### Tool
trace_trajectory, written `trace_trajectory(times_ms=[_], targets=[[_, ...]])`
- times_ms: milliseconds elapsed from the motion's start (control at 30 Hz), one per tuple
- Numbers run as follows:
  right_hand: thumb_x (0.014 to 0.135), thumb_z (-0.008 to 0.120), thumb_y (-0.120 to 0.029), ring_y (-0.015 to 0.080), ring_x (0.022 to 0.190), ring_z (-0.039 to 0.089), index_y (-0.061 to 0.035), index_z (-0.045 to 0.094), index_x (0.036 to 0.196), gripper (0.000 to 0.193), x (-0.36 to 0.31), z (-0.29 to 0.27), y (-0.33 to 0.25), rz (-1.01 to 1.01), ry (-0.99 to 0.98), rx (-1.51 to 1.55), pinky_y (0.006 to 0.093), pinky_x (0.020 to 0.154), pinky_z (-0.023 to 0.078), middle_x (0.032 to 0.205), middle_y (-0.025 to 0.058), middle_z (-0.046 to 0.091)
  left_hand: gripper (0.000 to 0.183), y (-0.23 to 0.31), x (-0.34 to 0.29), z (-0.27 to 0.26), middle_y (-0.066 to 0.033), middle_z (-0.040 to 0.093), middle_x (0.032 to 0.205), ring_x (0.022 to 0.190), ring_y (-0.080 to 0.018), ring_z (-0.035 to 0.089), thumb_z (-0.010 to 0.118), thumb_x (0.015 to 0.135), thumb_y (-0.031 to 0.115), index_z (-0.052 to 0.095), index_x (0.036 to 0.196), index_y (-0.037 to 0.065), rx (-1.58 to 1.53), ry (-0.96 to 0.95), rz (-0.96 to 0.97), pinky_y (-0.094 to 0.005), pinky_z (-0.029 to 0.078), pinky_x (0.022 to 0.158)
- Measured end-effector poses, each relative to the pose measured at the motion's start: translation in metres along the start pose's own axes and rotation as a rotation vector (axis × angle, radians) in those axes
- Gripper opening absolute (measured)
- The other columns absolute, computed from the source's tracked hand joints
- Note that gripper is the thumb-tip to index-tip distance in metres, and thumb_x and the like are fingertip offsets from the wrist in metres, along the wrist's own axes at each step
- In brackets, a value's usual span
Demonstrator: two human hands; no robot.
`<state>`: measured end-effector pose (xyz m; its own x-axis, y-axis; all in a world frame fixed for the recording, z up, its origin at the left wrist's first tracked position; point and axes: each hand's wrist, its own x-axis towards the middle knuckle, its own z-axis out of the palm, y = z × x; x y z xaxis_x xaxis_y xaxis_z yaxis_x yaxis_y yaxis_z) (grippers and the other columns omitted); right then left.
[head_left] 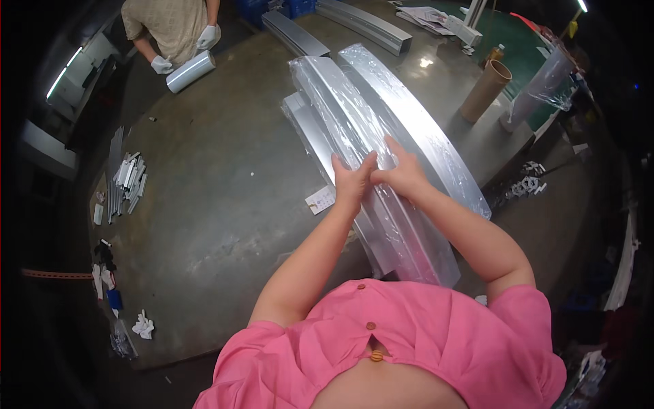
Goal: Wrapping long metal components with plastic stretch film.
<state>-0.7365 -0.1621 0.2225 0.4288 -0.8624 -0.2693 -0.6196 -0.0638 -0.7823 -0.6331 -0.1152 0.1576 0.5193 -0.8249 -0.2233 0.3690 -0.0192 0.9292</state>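
Observation:
A long silvery metal profile [323,88] in clear, wrinkled plastic film lies lengthwise in front of me. My left hand [352,183] grips its left side, thumb on top and pointing away. From the right, my right hand [407,175] holds the same wrapped profile, its thumb close to the left thumb. Some fingertips are hidden by the film and the profile's sides. Close along the left lies another metal profile [300,116], partly covered. To the right rests a wider, curved, film-covered metal profile [409,109]. A white tag [320,200] sits beside my left wrist.
Far left, a gloved person stands by a film roll [191,72]. More metal profiles [364,24] lie at the back. A cardboard tube [486,90] and a roll of clear film [538,92] stand right. Small metal pieces [129,174] pile on the table's [204,225] left edge.

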Motion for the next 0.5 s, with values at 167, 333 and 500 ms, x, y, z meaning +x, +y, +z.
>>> trace_trajectory(times_ms=[167,333,500], targets=[[0.058,0.06,-0.028,0.0294,0.091,0.046,-0.0143,0.032,0.126,0.074,0.024,-0.013,-0.018,0.088,0.083,-0.31,0.0347,0.079,0.037,0.096,0.0205,0.045,0.082,-0.02,0.041,0.029,-0.0206,0.036,0.117,0.104,-0.0275,0.041,0.06,0.072,0.038,0.013,0.125,-0.003,-0.018,0.117,-0.106,-0.032,0.035,0.085],[0.058,0.062,-0.027,0.0268,0.098,0.044,-0.0143,0.038,0.123,0.07,0.04,-0.01,-0.029,0.103,0.188,-0.537,0.034,0.084,0.037,0.094,0.0177,0.044,0.084,-0.023,0.054,0.047,-0.0248,0.026,0.122,0.113,-0.0286,0.03,0.052,0.074,0.044,0.006,0.127,-0.002,-0.326,0.04,-0.086,-0.0345,0.028,0.091],[0.067,0.059,-0.031,0.0269,0.105,0.039,-0.0147,0.039,0.122,0.061,0.044,0.004,-0.009,-0.181,0.215,-0.755,0.0358,0.086,0.035,0.108,0.018,0.042,0.082,-0.054,0.069,0.039,-0.0251,0.016,0.128,0.119,-0.0293,0.019,0.047,0.076,0.043,0.001,0.129,-0.001,-0.263,0.069,0.048,-0.0361,0.021,0.096]])
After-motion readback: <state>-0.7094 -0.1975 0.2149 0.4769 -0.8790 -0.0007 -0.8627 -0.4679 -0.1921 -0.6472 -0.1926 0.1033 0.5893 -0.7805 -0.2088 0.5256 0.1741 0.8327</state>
